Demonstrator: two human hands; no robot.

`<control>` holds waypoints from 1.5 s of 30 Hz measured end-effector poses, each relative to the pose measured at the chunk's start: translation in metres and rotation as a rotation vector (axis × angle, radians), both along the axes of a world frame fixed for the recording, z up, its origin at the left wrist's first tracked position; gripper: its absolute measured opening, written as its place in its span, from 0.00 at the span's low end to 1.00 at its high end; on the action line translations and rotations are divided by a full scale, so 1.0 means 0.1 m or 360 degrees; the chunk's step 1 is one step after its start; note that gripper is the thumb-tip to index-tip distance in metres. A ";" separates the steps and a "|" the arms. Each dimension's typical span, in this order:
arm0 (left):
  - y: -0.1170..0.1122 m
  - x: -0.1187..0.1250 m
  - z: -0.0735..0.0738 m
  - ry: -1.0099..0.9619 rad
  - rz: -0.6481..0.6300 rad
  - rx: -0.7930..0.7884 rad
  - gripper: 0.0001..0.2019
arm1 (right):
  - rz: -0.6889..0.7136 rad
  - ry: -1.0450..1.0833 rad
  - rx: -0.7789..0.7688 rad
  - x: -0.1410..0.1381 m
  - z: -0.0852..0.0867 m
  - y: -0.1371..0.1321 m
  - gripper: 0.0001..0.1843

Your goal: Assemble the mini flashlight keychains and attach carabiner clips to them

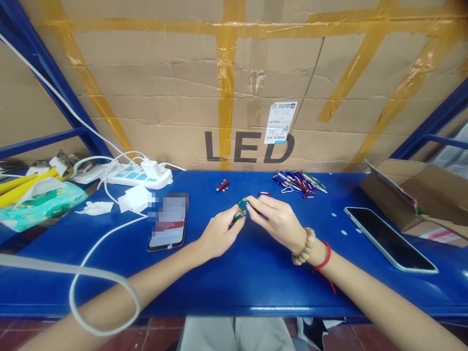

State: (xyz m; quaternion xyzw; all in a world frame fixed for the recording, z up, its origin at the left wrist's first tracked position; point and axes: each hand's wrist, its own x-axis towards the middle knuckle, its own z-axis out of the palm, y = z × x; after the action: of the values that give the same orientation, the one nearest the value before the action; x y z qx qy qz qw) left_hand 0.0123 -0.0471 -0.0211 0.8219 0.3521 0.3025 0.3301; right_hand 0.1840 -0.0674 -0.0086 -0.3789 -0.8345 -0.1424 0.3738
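Over the middle of the blue table, my left hand is closed around a small green metal flashlight, much of it hidden by the fingers. A green carabiner clip is at its upper end. My right hand meets it there, thumb and fingers pinched on the clip's right side. Just beyond the hands lie a small red cylinder, with tiny round pieces beside it, and a loose red carabiner. Farther right is a pile of slim blue, red, purple and green flashlights, some with carabiners.
A phone lies left of my hands, another phone at right. An open cardboard box stands beyond it. A power strip, looping white cable and tissue pack occupy the left. A large carton walls the back.
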 end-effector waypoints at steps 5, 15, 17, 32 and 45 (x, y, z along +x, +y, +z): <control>-0.01 0.00 0.00 0.0047 0.0075 -0.0015 0.11 | 0.0049 -0.0022 0.0007 -0.02 0.00 -0.01 0.13; -0.04 0.02 0.00 -0.0042 0.0115 -0.0165 0.11 | -0.0003 -0.0065 0.0041 -0.01 -0.01 0.01 0.14; -0.05 0.02 0.00 -0.0059 0.0125 -0.0178 0.11 | -0.0010 -0.0046 0.0007 -0.02 -0.02 0.01 0.14; 0.02 0.01 -0.02 -0.0115 0.0268 -0.0193 0.10 | -0.0033 -0.0033 -0.0089 -0.01 0.00 0.00 0.15; 0.09 -0.01 -0.03 0.0002 0.0314 -0.0083 0.06 | 0.0015 0.0281 -0.0623 -0.01 0.01 0.03 0.19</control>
State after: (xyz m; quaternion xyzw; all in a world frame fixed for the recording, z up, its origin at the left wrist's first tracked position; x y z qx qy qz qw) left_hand 0.0109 -0.0378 -0.0238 0.7745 0.4393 0.3238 0.3199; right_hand 0.1827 -0.0646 -0.0073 -0.4514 -0.8120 0.0580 0.3655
